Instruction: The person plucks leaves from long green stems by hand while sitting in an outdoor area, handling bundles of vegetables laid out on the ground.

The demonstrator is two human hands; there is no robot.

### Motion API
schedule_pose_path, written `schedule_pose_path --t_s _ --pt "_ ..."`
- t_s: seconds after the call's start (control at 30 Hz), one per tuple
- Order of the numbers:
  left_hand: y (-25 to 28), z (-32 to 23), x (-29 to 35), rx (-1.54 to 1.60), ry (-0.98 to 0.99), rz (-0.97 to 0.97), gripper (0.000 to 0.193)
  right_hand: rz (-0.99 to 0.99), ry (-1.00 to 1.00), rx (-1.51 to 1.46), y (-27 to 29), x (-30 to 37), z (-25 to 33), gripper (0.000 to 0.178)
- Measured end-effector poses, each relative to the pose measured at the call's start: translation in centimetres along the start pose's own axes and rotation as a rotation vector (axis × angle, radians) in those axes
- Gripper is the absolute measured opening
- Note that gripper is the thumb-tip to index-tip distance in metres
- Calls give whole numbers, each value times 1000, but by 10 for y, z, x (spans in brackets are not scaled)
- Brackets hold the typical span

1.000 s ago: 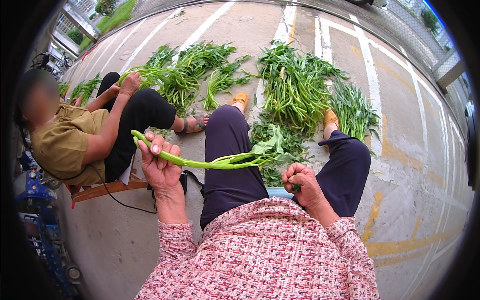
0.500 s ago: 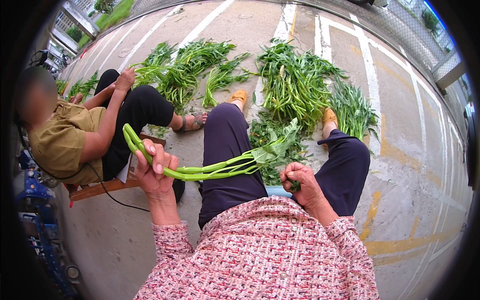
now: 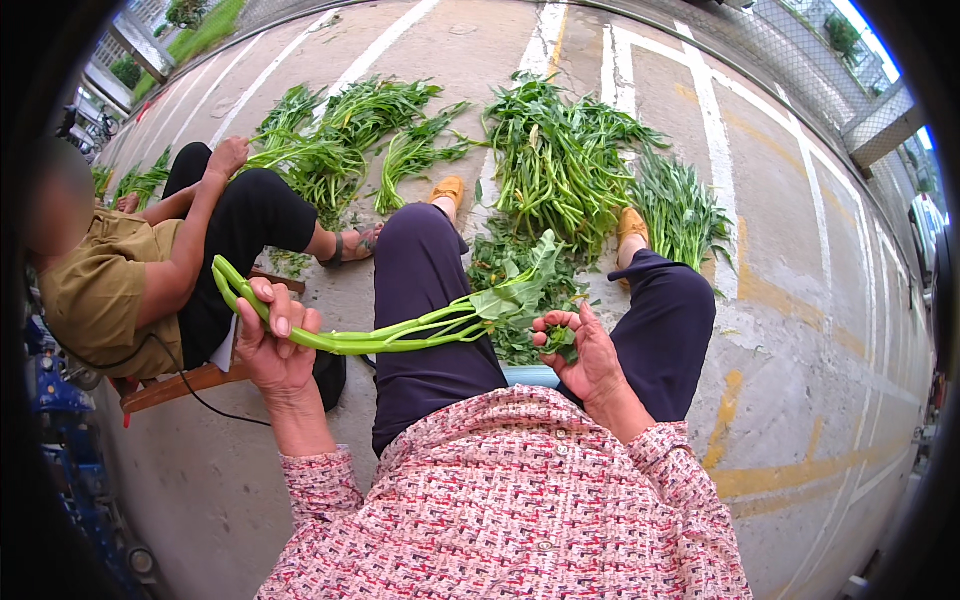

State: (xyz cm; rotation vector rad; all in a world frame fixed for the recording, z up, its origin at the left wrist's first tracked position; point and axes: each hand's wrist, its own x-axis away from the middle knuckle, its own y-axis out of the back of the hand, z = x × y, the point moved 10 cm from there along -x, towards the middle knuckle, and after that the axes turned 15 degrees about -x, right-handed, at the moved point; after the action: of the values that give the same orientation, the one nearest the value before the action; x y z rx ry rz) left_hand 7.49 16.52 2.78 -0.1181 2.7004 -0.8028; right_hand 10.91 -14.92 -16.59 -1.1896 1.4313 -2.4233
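Closed around the lower end of a few long green water spinach stems (image 3: pixel 390 335) is my left hand (image 3: pixel 280 340). The stems bend back in a loop above it, and their leafy tips (image 3: pixel 522 290) reach right across my thigh. My right hand (image 3: pixel 588 360), just beside those tips, has its fingers curled around torn green leaves (image 3: pixel 560 343); thumb and forefinger stand slightly apart. Between my feet lies a heap of loose leaves (image 3: pixel 515 345), and beyond it a large pile of leafy water spinach (image 3: pixel 560 165).
A smaller leafy bunch (image 3: pixel 680 210) lies by my right foot. At left, a person in a brown shirt (image 3: pixel 110 270) sits on a low wooden stool (image 3: pixel 185 388), holding greens from another pile (image 3: pixel 330 150). Blue machinery (image 3: pixel 75 440) stands at the lower left; a mesh fence (image 3: pixel 800 60) runs behind.
The whole view has shifted, so everything sits further left. My right hand has turned and its fingers have loosened, showing more of the torn leaves. My left hand keeps its hold on the stems.
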Motion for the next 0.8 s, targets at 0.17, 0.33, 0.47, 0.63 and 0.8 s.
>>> schedule_pose_path --t_s 0.17,0.33,0.47,0.63,0.8 --pt "-4 -9 -2 -14 -38 -18 27 -8 1 -7 1 0 2 54" --pt "-1 -18 -6 -28 -67 -46 27 -51 23 -8 7 -3 4 51" --pt "4 -19 -10 -27 -57 -119 26 -117 100 -39 37 -11 13 43" --pt "6 -30 -7 -87 -53 -227 24 -226 205 -92 60 -15 41 35" --pt "10 -47 -4 -158 -74 -267 23 -245 251 -47 48 -25 68 29"
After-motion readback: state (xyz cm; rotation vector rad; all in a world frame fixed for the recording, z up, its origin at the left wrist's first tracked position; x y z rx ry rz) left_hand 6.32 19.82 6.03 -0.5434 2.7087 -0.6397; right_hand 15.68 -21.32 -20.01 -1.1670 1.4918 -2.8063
